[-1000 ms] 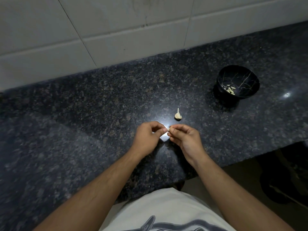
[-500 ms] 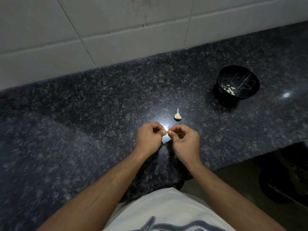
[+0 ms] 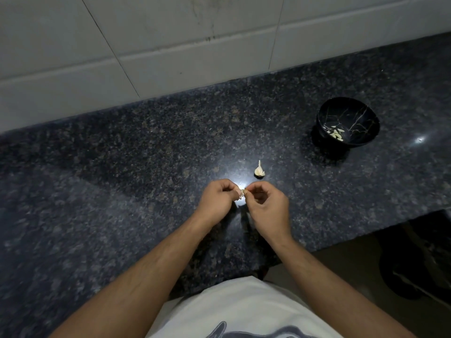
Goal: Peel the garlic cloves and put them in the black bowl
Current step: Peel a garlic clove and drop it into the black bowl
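Hard to make out: a tiny garlic clove (image 3: pixel 242 191) pinched between the two hands, mostly hidden by fingertips, with only a pale sliver showing against a bright glare spot on the counter. Impossible to tell how much skin remains on it. Left hand (image 3: pixel 218 200) curled nearly closed, thumb and forefinger nipped onto the clove from the left. Right hand (image 3: pixel 266 209) likewise curled, thumb and forefinger gripping the same clove from the right, other fingers folded loosely into the palm. Both hands held just above the counter, fingertips touching at the clove.

Just beyond the hands, slightly right, the rest of a garlic bulb (image 3: pixel 259 170) standing on the counter, pale, stem tip pointing up and away. Further right and well apart, a black bowl (image 3: pixel 366 120) with thin gold crack-like veins, holding several pale peeled cloves (image 3: pixel 336 134) low on its inner wall; exact count too small to judge.

Forearms bare, cut off by the lower frame edge. White shirt (image 3: pixel 239 311) with a grey print, only partly in frame, at bottom centre.

Dark speckled granite countertop (image 3: pixel 122 167), polished, with another small glint of light right of the bowl. White tiled wall (image 3: pixel 170 45) behind, grey grout lines, faint marks near the top. Below the counter edge at lower right, a dim floor with a dark rounded object (image 3: pixel 415 264), too shadowed to identify.
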